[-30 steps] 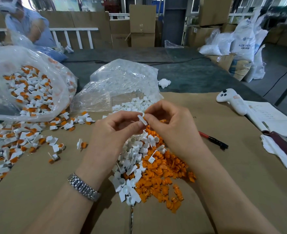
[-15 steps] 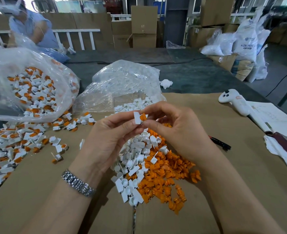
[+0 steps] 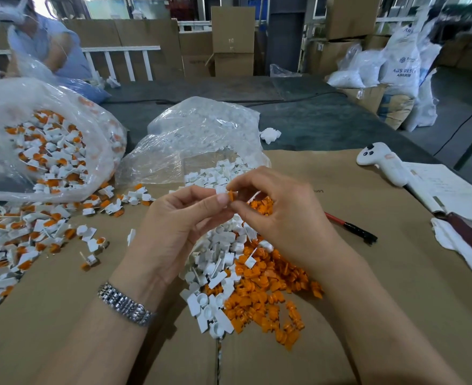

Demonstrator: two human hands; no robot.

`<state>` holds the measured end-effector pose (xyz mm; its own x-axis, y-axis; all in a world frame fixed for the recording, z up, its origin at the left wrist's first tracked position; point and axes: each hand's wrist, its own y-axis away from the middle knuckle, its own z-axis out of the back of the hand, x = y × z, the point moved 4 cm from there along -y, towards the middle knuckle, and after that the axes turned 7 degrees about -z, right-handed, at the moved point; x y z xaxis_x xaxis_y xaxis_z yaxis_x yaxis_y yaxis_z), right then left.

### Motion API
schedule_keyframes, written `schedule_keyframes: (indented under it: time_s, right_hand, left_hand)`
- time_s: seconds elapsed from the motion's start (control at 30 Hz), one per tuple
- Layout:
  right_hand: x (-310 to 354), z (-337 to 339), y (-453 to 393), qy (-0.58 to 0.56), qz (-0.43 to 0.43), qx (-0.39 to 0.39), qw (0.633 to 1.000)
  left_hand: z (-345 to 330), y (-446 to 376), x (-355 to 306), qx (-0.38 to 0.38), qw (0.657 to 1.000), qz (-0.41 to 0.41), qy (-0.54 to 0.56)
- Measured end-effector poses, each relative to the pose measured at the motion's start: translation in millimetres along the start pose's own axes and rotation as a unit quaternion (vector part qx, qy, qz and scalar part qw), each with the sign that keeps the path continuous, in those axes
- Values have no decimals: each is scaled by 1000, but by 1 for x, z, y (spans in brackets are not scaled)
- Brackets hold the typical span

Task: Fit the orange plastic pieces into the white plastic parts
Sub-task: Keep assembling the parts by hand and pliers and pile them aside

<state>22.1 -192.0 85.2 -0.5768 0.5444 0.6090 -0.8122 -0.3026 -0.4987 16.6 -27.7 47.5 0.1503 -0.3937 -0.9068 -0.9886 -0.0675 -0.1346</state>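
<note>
Two hands, the left hand (image 3: 173,226) and the right hand (image 3: 282,215), work here. Two clear plastic bags (image 3: 201,140) lie open. One white controller (image 3: 382,163), one red-and-black pen (image 3: 351,227), one wristwatch (image 3: 125,304). Loose orange pieces (image 3: 260,290) and white parts (image 3: 218,262) are too many to count.

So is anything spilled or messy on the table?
Yes. Finished white-and-orange pieces have spilled out of the big clear bag at the left onto the cardboard. A few strays lie apart from the rest. The loose white parts and orange pieces overlap in one mixed heap.
</note>
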Motion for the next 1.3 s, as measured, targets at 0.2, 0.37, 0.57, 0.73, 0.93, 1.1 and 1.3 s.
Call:
schedule_keyframes:
  time_s: [0.2,0.37,0.57,0.73,0.93,1.1,1.3]
  right_hand:
    - [-4,-2,-2,21,-34,28,999]
    - [-60,25,1,200,-273,38,940]
    - [-94,28,11,287,-382,129,869]
    - [-86,31,8,236,-384,102,887]
    - [-45,41,4,-66,-357,82,928]
    - [-12,12,14,-132,-321,235,908]
    - [7,1,17,-80,-287,275,914]
  left_hand:
    - [2,0,2,-28,999,26,2]
    - [7,0,2,-50,996,54,44]
    - [15,-2,2,-67,996,57,5]
    - [17,-2,1,-89,994,57,20]
    - [13,-2,-1,-76,996,34,29]
    - [14,-2,-3,-69,996,3,50]
    - [15,-3,-4,-84,995,-29,37]
